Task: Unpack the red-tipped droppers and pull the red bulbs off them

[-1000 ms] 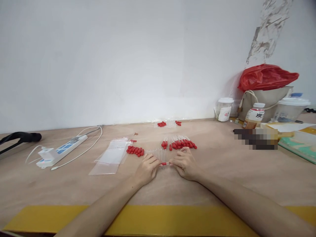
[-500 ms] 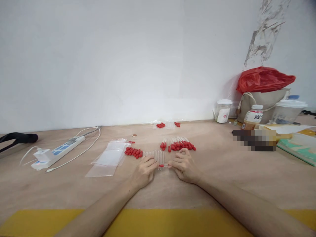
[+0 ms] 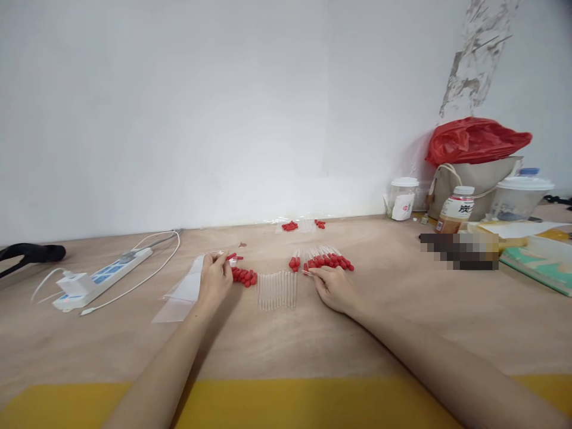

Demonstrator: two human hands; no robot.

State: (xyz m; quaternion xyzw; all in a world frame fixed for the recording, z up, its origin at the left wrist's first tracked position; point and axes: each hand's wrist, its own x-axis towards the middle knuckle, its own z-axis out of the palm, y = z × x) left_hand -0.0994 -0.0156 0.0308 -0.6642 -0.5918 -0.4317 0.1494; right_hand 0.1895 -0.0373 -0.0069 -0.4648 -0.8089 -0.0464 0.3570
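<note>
- Both our hands had parted: left hand [image 3: 214,280] out beside the red bulbs [image 3: 245,276], right hand [image 3: 336,290] up to the bulbed tubes [image 3: 330,261].
- Our left fingertips pinched a red piece [image 3: 231,256]; our right ones seemed to pinch a thin tube [image 3: 307,272].
- Between them lay the clear tubes [image 3: 277,291]: likely light, slick, perhaps brittle, best gripped mid-length.
- Bare table [image 3: 277,345] stretched from our fingers to the yellow edge [image 3: 286,405].
</note>
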